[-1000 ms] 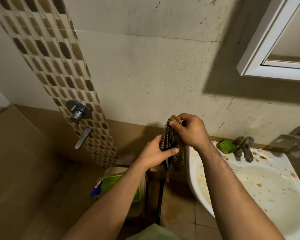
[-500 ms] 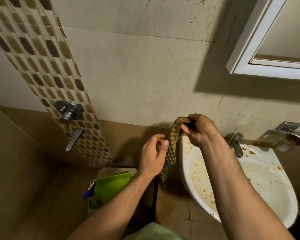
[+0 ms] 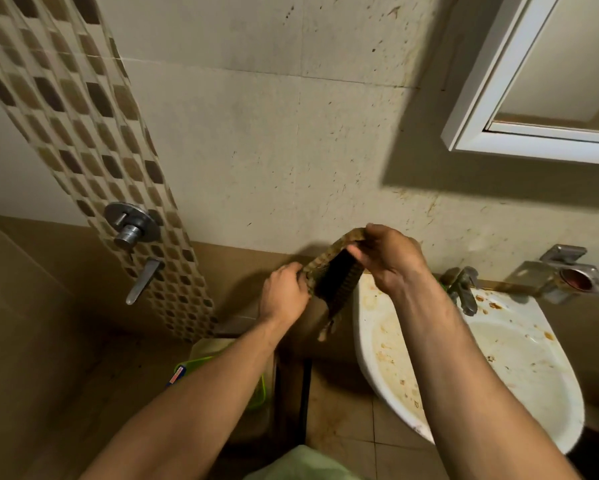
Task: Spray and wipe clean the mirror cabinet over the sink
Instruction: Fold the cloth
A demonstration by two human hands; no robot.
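Note:
A checked brown cloth point(image 3: 338, 275) is stretched between both hands, just left of the sink's rim. My left hand point(image 3: 284, 294) grips its lower left edge, and my right hand point(image 3: 386, 259) pinches its upper end. A loose tail of the cloth hangs down below them. The white-framed mirror cabinet point(image 3: 499, 126) hangs on the wall at the upper right, partly cut off by the frame edge. Below it sits the stained white sink point(image 3: 519, 362) with a metal tap point(image 3: 462, 287). No spray bottle is clearly in view.
A shower valve and lever point(image 3: 133, 230) stick out of the mosaic tile strip at the left. A green tub point(image 3: 256, 396) stands on the floor under my left forearm. A metal soap holder point(image 3: 564, 277) is fixed to the wall right of the tap.
My hands have shifted from bunching the cloth to pulling it apart between them. My left hand took a new hold on the cloth's edge. The view drifted right and down.

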